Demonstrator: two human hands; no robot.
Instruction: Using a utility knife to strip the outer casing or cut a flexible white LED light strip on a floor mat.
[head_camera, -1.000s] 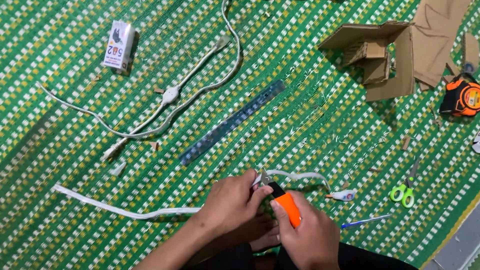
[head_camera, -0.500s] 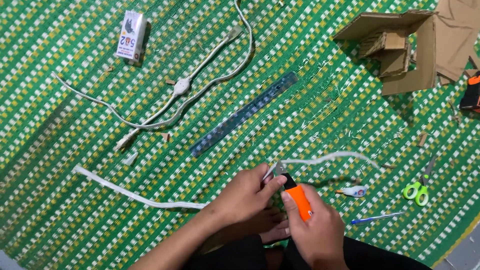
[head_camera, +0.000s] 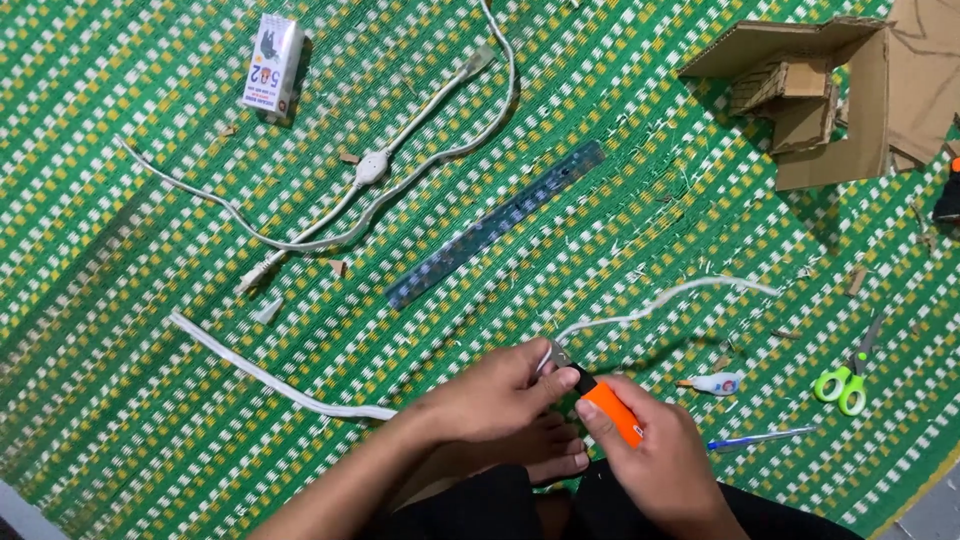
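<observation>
My left hand pinches a flat white strip that runs left across the green woven mat and curls off to the right past my fingers. My right hand grips an orange utility knife, its blade end touching the strip at my left fingertips. Both hands sit low in the middle of the head view, above my feet. How the blade meets the strip is hidden by my fingers.
A clear blue ruler lies diagonally at centre. A white cord with an inline switch and a small white box are at upper left. Cardboard pieces sit upper right. Green scissors, a pen and a small tube lie right.
The view has shifted, so everything sits lower left in frame. The strip's free end now stretches further right. My hands stay together on the strip and knife.
</observation>
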